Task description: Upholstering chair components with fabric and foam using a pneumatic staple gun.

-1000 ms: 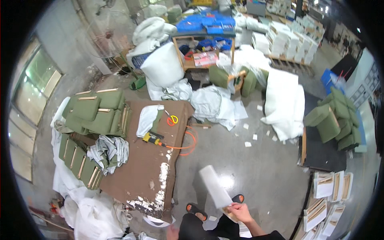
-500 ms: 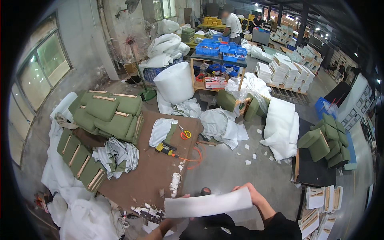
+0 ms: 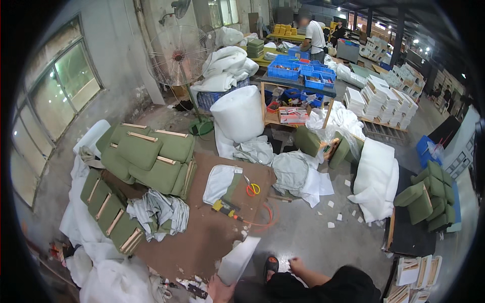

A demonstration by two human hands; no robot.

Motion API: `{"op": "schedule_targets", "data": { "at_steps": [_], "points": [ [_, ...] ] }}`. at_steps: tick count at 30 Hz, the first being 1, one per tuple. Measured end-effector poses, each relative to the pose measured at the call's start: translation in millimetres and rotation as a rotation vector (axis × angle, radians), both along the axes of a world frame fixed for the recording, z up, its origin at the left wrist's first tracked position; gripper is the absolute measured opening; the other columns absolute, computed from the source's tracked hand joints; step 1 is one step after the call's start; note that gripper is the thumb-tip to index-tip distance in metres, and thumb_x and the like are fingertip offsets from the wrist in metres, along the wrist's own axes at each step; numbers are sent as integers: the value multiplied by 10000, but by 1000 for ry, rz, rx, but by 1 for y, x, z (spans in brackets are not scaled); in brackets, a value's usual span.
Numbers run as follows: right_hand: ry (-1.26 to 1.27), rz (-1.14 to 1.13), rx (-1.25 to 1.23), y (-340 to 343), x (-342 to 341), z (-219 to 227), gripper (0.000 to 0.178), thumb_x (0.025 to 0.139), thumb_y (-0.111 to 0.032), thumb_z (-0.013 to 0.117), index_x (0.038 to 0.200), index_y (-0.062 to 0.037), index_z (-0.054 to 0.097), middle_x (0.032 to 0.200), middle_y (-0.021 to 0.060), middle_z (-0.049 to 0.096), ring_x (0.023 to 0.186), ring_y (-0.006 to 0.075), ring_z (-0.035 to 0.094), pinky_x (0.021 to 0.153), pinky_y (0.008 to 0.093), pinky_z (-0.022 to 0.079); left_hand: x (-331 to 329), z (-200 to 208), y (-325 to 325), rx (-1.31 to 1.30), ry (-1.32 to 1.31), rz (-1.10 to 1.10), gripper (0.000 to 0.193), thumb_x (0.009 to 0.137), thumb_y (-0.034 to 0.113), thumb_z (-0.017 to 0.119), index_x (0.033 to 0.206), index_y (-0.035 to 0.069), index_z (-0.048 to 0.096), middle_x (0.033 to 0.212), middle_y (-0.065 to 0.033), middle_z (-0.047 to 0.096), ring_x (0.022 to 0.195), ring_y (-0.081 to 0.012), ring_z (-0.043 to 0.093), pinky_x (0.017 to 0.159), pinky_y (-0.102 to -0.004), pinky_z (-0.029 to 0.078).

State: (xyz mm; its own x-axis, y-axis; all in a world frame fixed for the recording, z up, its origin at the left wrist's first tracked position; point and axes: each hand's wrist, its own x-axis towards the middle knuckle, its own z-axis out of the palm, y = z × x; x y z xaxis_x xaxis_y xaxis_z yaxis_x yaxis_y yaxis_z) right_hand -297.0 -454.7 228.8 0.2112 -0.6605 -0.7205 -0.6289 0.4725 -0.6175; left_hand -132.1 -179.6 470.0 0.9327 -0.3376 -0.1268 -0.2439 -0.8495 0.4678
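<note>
My left hand (image 3: pixel 221 290) is closed on the lower end of a white padding piece (image 3: pixel 237 261), which slants up over the near edge of the brown-covered work table (image 3: pixel 166 255). Apart from it, my right hand (image 3: pixel 299 264) hangs over the floor to the right with curled fingers; anything inside them is too small to make out. On the table, a yellow and black air stapler (image 3: pixel 226 208) with an orange hose lies beside yellow-and-red-handled scissors (image 3: pixel 251 188). A grey-white and green fabric cover (image 3: pixel 222 184) is spread flat next to them.
Green cushioned panels (image 3: pixel 146 156) with wooden strips are stacked at the table's left, beside crumpled covers (image 3: pixel 160 214). Beyond the table stand a large white padding roll (image 3: pixel 237 113) and a floor fan (image 3: pixel 178 56). White padding (image 3: pixel 375 182) and scraps lie on the floor at right.
My right hand has let go of the white piece and moved away from it. The piece has swung from level to steeply slanted in my left hand. The view has shifted slightly.
</note>
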Motion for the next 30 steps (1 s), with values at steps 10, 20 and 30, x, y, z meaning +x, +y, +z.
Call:
{"op": "schedule_targets", "data": {
  "at_steps": [10,20,30],
  "points": [
    [246,222,76,34,-59,40,336,890,-265,621,1102,-5,650,841,77,672,678,174,602,535,320,463,93,-190,46,142,248,143,561,783,286,685,1277,91,505,1199,-181,578,1156,-382,544,977,-533,415],
    [321,700,-3,92,54,105,350,925,-290,623,1099,10,668,920,78,685,883,150,616,813,305,486,84,-281,180,158,737,312,870,827,319,699,1537,247,201,1539,-174,317,1421,-374,290,1147,-594,205],
    [280,1525,-341,100,229,37,341,881,-271,659,1108,-17,642,1027,175,684,964,324,660,872,402,503,54,-276,188,86,721,724,559,922,502,535,1422,266,449,1492,-79,400,1450,-292,252,1091,-723,175]
  ]
}}
